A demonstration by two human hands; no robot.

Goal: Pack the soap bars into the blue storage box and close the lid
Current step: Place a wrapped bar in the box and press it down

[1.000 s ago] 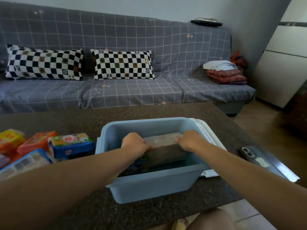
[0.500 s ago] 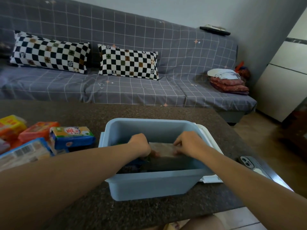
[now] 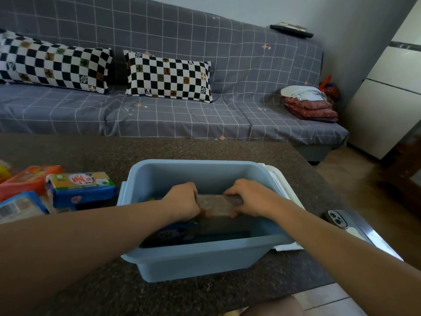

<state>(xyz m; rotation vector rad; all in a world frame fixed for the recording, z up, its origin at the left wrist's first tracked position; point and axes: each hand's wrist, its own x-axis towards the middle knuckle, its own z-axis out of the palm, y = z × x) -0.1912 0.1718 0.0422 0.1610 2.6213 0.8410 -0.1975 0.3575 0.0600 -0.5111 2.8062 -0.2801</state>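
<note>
head view showed my left hand [image 3: 182, 199] and right hand [image 3: 250, 197] gripping a dull brownish soap bar [image 3: 216, 205] inside the blue storage box [image 3: 200, 261].

Fingertips of left hand [image 3: 182, 200] and right hand [image 3: 251, 197] curl out of sight behind the brownish wrapped soap bar [image 3: 217, 205]; its two ends covered by the hands, label unreadable. Below it, dark packets in shadow inside the light blue plastic storage box [image 3: 205, 263], print too dim to tell; box floor mostly unseen. White flat lid [image 3: 279, 179] mostly behind box's right wall. At left edge, pale blue barcoded packet [image 3: 19, 205], orange packet [image 3: 27, 177] and yellow packet [image 3: 3, 174] cut off by frame. Dark phone w/ camera lenses [image 3: 338, 218] partly behind right forearm.
</note>
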